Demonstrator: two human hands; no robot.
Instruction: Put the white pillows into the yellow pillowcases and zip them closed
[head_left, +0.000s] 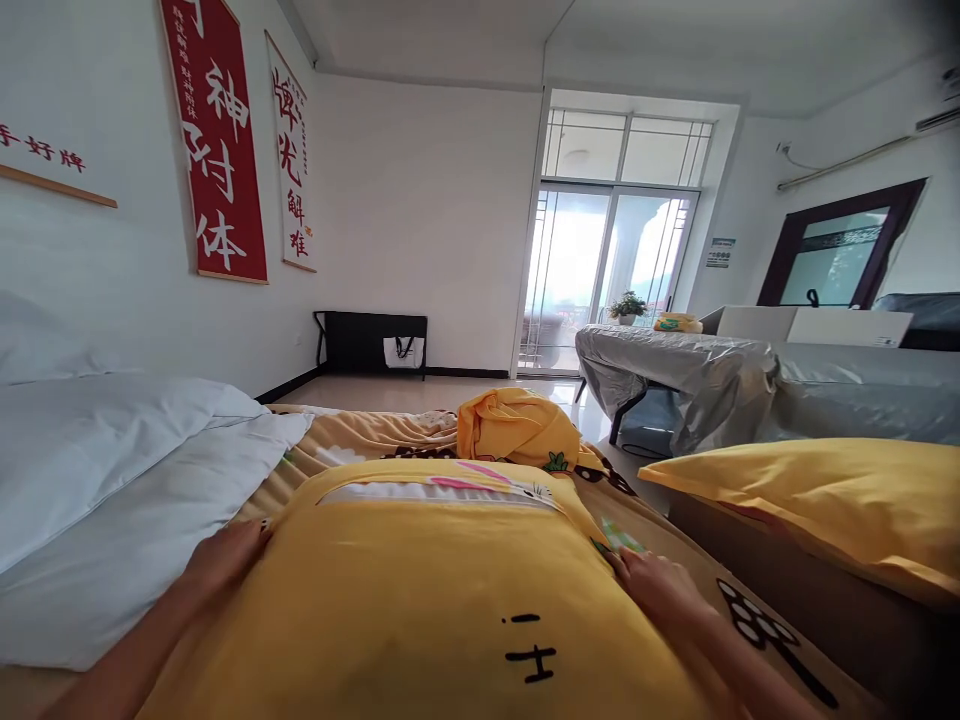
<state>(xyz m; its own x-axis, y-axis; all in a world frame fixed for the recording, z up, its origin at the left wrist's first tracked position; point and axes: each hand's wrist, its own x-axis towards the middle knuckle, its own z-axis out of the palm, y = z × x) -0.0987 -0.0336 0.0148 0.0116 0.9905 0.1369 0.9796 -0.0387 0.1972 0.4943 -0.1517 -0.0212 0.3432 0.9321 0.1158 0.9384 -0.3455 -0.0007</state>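
A big yellow pillow (420,600) with a printed cartoon pattern lies in front of me on the bed, its open end showing a white inner pillow (420,492). My left hand (225,552) grips its left edge, fingers curled against the fabric. My right hand (652,585) holds its right edge the same way. Beyond the pillow sits a crumpled yellow cloth (517,430) on the patterned bed sheet (352,435).
A white duvet (97,480) is piled at my left. A second yellow pillow (825,505) rests at the right. Further back stand a table under a grey cover (675,370), a black bench (371,342) by the wall, and glass balcony doors (600,270).
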